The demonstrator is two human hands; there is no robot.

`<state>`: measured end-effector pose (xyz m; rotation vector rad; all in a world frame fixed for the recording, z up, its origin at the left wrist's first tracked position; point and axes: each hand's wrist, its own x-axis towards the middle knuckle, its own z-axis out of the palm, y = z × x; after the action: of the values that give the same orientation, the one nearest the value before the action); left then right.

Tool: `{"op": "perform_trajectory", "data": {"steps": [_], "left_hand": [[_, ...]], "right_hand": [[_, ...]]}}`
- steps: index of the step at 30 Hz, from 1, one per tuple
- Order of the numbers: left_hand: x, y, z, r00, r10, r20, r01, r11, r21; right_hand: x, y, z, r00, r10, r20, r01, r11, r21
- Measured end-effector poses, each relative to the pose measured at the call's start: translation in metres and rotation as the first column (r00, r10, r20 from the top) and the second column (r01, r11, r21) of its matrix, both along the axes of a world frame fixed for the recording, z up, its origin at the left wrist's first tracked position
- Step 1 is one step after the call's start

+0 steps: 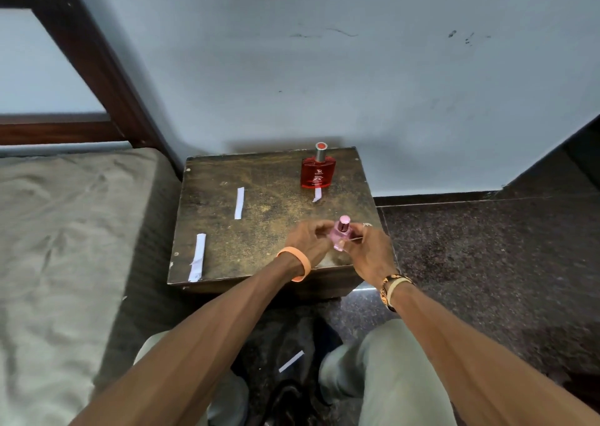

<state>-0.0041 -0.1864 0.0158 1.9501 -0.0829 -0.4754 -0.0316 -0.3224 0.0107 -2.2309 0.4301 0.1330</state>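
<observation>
Pink perfume bottle (341, 235): small, upright, capped, held over the near right corner of the desk; whether its base touches the top cannot be told.

1. Bed (65, 231), left of the desk, under a rumpled sheet.
2. Desk (269, 205), small, dark, worn wood, set against the wall.
3. Left grip (308, 240) and right grip (370, 250): both clamped on the pink perfume bottle, fingers curled round it from either side.
4. Red perfume bottle (318, 172), standing far right, a paper strip (317, 195) at its foot.
5. Loose strips: middle strip (239, 203), left strip (197, 257), floor strip (291, 361).

Step, as judged: the bottle is in hand and not yet placed. The next move likely calls for one grip to steady the bottle while it is carried left to a free strip and set down upright.
</observation>
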Motion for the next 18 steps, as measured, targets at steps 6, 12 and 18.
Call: {"op": "perform_trajectory", "data": {"steps": [6,12,18], "left_hand": [[0.016,0.041,0.007,0.972,0.225,0.060,-0.223,0.974,-0.031],[0.050,0.105,0.016,0.931,0.351,0.100,-0.347,0.936,-0.057],[0.086,0.150,0.014,0.893,0.442,0.087,-0.434,0.896,-0.091]], "right_hand": [[0.027,0.049,0.019,0.993,0.110,0.042,-0.108,0.993,-0.047],[0.071,0.106,0.032,0.957,0.261,0.127,-0.258,0.965,-0.035],[0.118,0.148,0.027,0.941,0.304,0.151,-0.303,0.952,-0.028]]}}
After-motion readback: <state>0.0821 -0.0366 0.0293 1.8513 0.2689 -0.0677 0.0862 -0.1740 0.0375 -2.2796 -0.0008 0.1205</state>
